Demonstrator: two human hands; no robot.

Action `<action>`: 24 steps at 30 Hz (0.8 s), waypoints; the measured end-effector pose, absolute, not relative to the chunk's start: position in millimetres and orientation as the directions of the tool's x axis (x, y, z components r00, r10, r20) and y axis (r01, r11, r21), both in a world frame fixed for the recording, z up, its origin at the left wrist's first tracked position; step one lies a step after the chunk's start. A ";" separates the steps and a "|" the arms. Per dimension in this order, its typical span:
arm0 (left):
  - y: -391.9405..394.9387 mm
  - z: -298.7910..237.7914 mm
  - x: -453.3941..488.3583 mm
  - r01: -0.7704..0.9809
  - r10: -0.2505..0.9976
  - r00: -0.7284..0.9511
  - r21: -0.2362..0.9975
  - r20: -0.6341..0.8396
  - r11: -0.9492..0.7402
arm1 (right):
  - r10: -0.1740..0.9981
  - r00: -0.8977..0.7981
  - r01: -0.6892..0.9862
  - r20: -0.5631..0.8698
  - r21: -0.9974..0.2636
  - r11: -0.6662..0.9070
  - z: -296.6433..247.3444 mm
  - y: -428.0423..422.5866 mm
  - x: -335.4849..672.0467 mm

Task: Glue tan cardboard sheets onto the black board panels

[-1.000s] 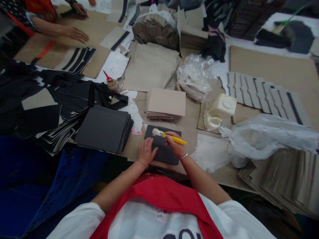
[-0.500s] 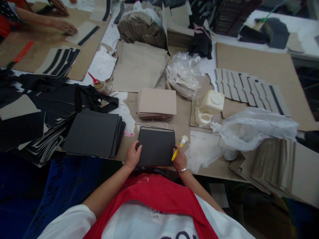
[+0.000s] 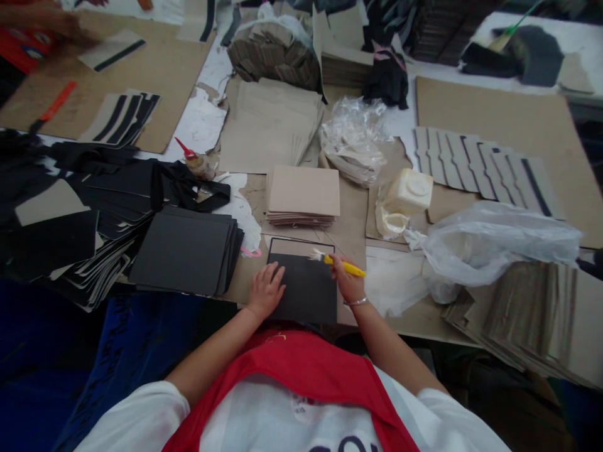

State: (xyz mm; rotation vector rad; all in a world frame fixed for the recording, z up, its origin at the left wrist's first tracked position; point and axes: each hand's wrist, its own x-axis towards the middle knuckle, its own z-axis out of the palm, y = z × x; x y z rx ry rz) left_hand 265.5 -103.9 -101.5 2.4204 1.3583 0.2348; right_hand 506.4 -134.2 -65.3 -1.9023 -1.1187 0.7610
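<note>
A black rectangular panel [image 3: 306,292] lies in front of me at the table's near edge. Beyond its top edge shows a beige strip [image 3: 294,248] framed by a thin black border. My left hand [image 3: 267,290] rests on the panel's left side with fingers spread. Gripped in my right hand [image 3: 346,279] is a yellow-handled paintbrush [image 3: 351,269]. Its pale bristles point left, over the line where black meets beige. Just beyond sits a stack of pinkish-beige cards [image 3: 304,191].
Black panels [image 3: 181,251] are piled to the left. A cut-open whitish plastic container [image 3: 409,191] and a clear plastic bag [image 3: 499,242] lie right. Grey boards [image 3: 522,314] are stacked at the right edge. A glue bottle [image 3: 200,164] with a red nozzle stands left. A co-worker's blurred arm [image 3: 42,25] is far left.
The black panel has shifted toward me, baring more beige at its far side. My left hand has moved onto it. The paintbrush has swung from upright to nearly level, bristles left.
</note>
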 end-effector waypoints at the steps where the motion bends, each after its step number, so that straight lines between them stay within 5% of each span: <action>1: -102.7 -100.9 272.5 0.750 0.798 0.601 0.372 -0.038 -0.547 | 0.888 0.420 0.307 -0.187 -0.891 -0.333 -65.4 -115.4 496.7; 6: -96.4 -104.9 295.7 0.667 0.648 0.740 0.321 -0.181 -0.673 | 0.872 0.327 0.040 -0.364 -0.917 -0.398 -87.7 -46.6 446.8; 17: -96.3 -106.3 289.9 0.634 0.613 0.772 0.276 -0.169 -0.722 | 0.804 0.458 0.313 -0.379 -0.778 -0.545 -92.3 -90.5 541.4; 24: -87.3 -91.7 302.0 0.625 0.576 0.780 0.269 -0.246 -0.733 | 0.776 0.558 0.210 -0.295 -0.854 -0.476 -75.1 -111.1 570.1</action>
